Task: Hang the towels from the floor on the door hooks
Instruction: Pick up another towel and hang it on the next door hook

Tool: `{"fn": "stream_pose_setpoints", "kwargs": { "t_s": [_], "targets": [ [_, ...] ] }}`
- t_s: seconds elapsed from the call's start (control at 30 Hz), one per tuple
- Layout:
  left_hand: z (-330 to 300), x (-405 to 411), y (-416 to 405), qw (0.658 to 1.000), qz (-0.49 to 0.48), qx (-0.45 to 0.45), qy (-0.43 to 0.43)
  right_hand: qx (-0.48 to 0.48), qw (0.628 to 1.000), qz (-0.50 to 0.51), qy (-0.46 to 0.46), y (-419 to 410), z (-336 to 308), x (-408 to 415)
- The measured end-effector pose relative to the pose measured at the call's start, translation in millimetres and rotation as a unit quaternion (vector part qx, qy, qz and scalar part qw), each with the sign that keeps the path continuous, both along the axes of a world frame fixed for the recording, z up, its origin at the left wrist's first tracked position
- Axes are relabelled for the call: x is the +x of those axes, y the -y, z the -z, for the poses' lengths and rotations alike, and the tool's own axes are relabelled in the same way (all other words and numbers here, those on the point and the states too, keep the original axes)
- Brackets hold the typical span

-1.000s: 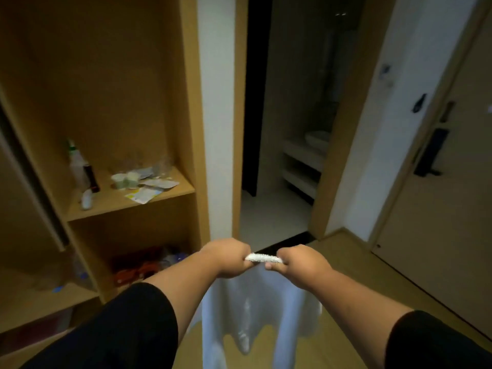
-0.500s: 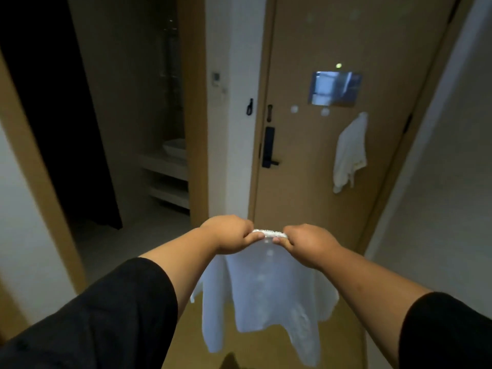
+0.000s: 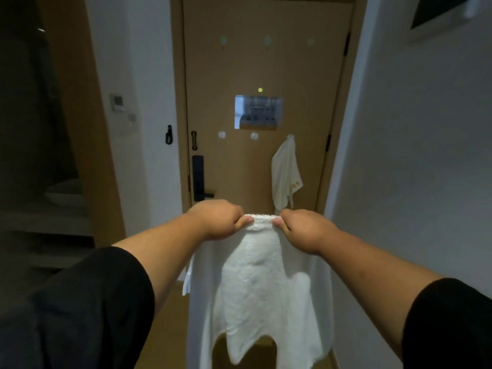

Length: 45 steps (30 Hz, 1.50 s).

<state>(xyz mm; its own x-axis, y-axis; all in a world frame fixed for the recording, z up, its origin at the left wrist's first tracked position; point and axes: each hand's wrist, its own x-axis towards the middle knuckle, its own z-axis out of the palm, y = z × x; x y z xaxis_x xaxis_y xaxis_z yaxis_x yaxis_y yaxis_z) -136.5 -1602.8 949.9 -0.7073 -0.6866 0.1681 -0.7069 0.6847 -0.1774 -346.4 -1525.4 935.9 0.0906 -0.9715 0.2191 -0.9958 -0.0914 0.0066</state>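
Two towels. One white towel [image 3: 255, 283] held out before the door [image 3: 266, 75], its top edge bunched between both hands — left hand [image 3: 215, 219] and right hand [image 3: 300, 230], each grip closed on that edge; the cloth hangs free below. Second towel [image 3: 285, 177] hangs on the right hook [image 3: 290, 136] of the lower row. Lower row: three hooks, two bare [image 3: 221, 134] [image 3: 254, 135]. Upper row: three more, bare — faint.

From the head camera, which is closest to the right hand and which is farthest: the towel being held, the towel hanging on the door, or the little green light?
1. The held towel: the right hand grips its top edge.
2. The hanging towel: on the door, just above and beyond that hand, on the right-side hook.
3. The green light: high on the door, above the shiny plate.
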Motion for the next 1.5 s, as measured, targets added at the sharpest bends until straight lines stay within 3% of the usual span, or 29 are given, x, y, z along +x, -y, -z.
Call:
{"fn": "stream_pose_setpoints", "kwargs": {
  "t_s": [0.27,0.67,0.9,1.5],
  "targets": [
    [0.1,-42.4,113.7,0.998,-0.024,-0.057,-0.017,-0.007,1.0,0.027,0.006,106.9,-9.5,-37.3],
    [-24.6,-146.0,318.1,0.995,-0.076,-0.036,-0.056,-0.03,0.999,-0.009,-0.016,330.8,-46.1,-144.3],
    [-41.9,-194.8,418.8,0.991,-0.076,-0.076,-0.074,-0.027,1.0,0.002,-0.016,431.4,-67.7,-189.8],
    [-29.2,-206.1,721.1,0.987,-0.012,-0.089,-0.134,-0.063,0.996,0.068,-0.014,711.3,-48.1,-206.5]
  ]
}}
